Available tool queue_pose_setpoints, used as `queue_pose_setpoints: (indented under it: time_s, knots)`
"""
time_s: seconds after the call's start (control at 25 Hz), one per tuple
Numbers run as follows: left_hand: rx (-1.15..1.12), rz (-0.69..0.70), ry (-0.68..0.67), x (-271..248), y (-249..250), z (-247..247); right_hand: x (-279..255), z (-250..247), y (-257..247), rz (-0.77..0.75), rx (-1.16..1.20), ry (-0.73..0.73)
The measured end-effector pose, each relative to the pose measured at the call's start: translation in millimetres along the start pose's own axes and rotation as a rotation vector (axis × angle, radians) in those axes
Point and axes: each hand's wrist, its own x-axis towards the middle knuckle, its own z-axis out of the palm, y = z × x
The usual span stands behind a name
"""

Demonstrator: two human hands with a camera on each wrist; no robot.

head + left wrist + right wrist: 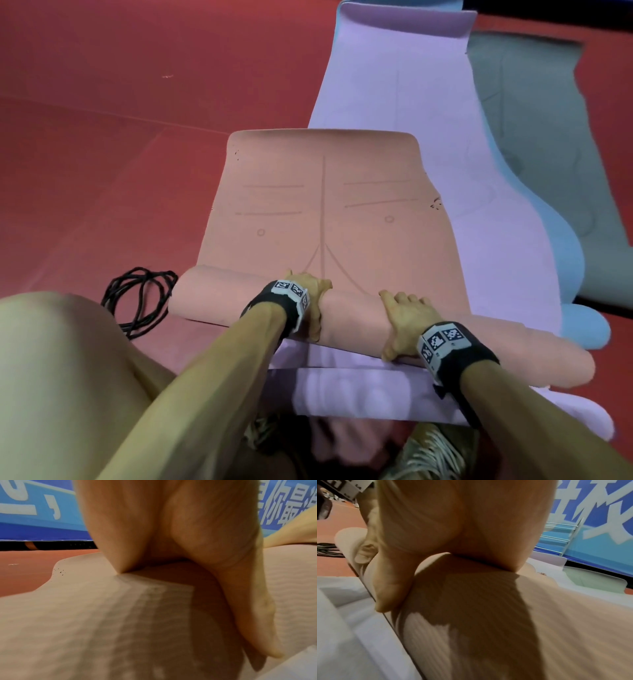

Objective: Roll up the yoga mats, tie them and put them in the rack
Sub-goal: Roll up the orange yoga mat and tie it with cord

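Though partly flat, pink mat (pixel 322 205) in both hands (pixel 313 294) (pixel 406 317)

Brightly, evenly lit from overhead. Darkly shadowed across the pink mat (pixel 72 615) in both wrist views. Strongly bent at the edges. Blurred and streaked close up at the wrists; smeared along the head view's bottom edge.

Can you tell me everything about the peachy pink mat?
The peach mat looks soft and rubbery, with thin lines and two small circles printed on it. Its near end is rolled into a fat tube, and the rest lies flat. It lies partly on the purple mat and partly on the red floor. The left hand and right hand hold the roll, with their thumbs on its near side.
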Motion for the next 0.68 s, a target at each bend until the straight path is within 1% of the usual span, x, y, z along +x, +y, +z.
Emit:
queue_pose_setpoints:
  time_s: [0.08, 0.16, 0.28, 0.4, 0.48, 0.52, 0.6, 0.68]
  knots:
    - [0.033, 0.015, 0.032, -1.2, -0.1, 6.8, 4.1, -3.0, 0.1, -0.006, -0.001, -0.018]
    - [0.089, 0.009, 0.066, -5.3, 3.1, 16.5, 11.6, -9.0, 2.2, -0.007, 0.014, -0.068]
    - [0.217, 0.017, 0.208, -13.7, 8.7, 34.2, 22.6, -20.9, 7.4, 0.008, 0.095, -0.165]
    - [0.283, 0.024, 0.298, -22.2, 13.8, 50.9, 32.1, -33.3, 13.6, -0.007, 0.174, -0.308]
    - [0.295, 0.022, 0.306, -22.2, 15.4, 52.7, 33.4, -34.5, 14.2, -0.022, 0.195, -0.370]
    - [0.287, 0.029, 0.299, -19.6, 15.2, 50.4, 32.8, -33.4, 14.5, -0.016, 0.206, -0.373]
    - [0.260, 0.044, 0.263, -17.0, 16.1, 41.9, 29.5, -26.6, 15.4, 0.014, 0.247, -0.350]
    - [0.235, 0.035, 0.225, -15.0, 16.5, 34.0, 24.5, -19.3, 13.3, 0.016, 0.264, -0.291]
